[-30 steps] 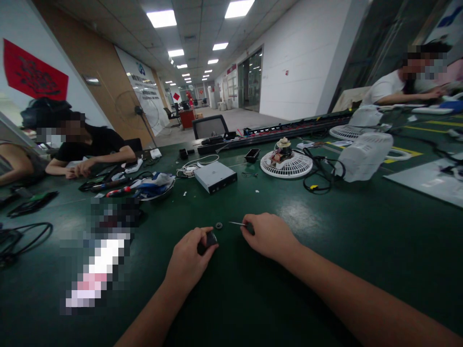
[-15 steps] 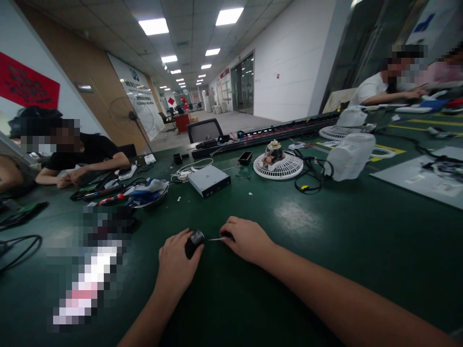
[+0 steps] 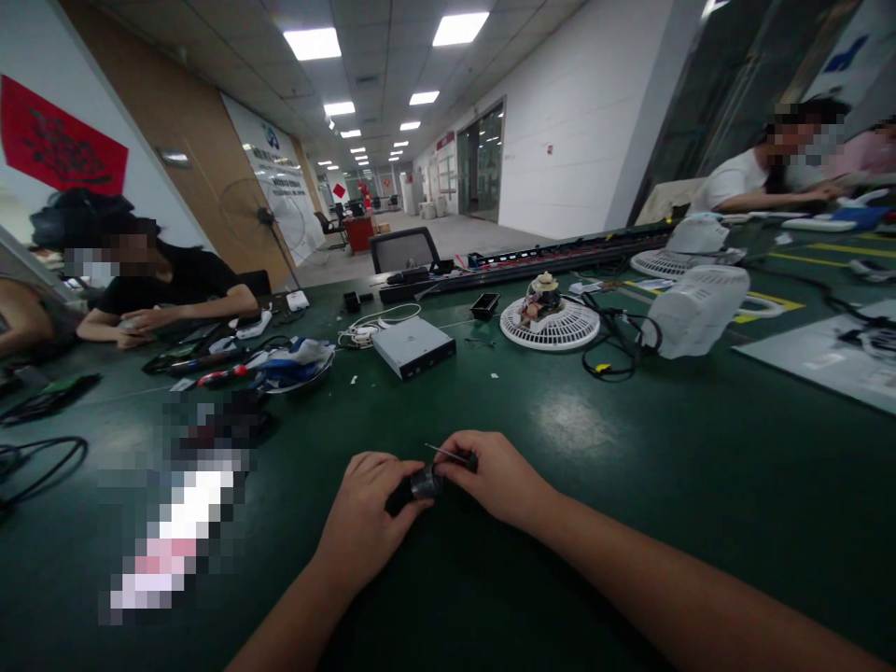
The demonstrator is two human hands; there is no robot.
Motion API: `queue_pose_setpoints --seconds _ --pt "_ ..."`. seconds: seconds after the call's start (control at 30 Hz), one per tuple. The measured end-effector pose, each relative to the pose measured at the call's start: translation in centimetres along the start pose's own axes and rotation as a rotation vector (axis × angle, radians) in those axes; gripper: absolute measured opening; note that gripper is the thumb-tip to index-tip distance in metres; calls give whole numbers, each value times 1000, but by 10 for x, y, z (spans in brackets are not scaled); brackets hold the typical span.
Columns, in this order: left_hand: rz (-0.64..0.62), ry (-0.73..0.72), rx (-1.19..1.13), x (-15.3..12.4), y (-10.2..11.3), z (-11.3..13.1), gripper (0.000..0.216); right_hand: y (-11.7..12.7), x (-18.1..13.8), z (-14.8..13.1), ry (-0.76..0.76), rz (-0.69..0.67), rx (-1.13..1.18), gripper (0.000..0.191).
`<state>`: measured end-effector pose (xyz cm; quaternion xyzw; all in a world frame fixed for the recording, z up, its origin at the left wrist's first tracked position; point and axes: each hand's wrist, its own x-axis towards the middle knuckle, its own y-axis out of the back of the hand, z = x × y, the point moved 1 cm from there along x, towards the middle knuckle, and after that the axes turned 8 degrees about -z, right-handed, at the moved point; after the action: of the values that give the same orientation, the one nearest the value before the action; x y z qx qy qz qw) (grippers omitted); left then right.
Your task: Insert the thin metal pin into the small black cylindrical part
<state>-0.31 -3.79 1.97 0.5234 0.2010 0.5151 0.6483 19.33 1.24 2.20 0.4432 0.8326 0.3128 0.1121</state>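
Note:
My left hand (image 3: 368, 504) is closed around a short black cylinder (image 3: 426, 482) with a shiny end band that faces right. What the cylinder belongs to cannot be told. Between the thumb and fingers of my right hand (image 3: 500, 474) is a small screwdriver (image 3: 449, 455) with a thin metal shaft and dark handle. The shaft points left and up, just above the cylinder's end. My right fingertips are right at that end; whether they touch it is unclear. Both hands are low over the green table (image 3: 434, 597).
Ahead lies a grey optical drive (image 3: 414, 343) beside a white cable. Right of it are a small black tray (image 3: 484, 305), a white fan grille with a motor (image 3: 550, 325) and a white housing (image 3: 700, 313). A blue-and-white bundle (image 3: 295, 364) lies left. Other people sit at both far sides.
My left hand has moved right with the black cylinder, closing the gap to my right hand. The screwdriver now tilts upward, over the cylinder's end. The view has shifted slightly.

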Motion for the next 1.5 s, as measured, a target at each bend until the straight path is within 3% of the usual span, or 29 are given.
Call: queue_pose_setpoints --seconds 0.1,0.37,0.6,0.9,1.37,1.5 --pt "-1 -27 5 0 1 1 31 2 -1 2 5 17 -32 8" --pt "3 9 -58 -2 1 -1 23 1 -4 -4 35 -161 193 17" --pt "-37 -15 -107 -4 -1 -3 21 -3 -9 -11 48 -57 -78 11" --pt "-41 -63 -72 -2 -1 2 21 -4 -5 -4 36 -175 151 17" --pt "-63 -93 -61 -3 0 1 19 -6 -9 -14 -5 -65 13 13" --pt "-71 -68 -70 -1 -1 2 23 -8 -10 -16 47 -89 4 16"
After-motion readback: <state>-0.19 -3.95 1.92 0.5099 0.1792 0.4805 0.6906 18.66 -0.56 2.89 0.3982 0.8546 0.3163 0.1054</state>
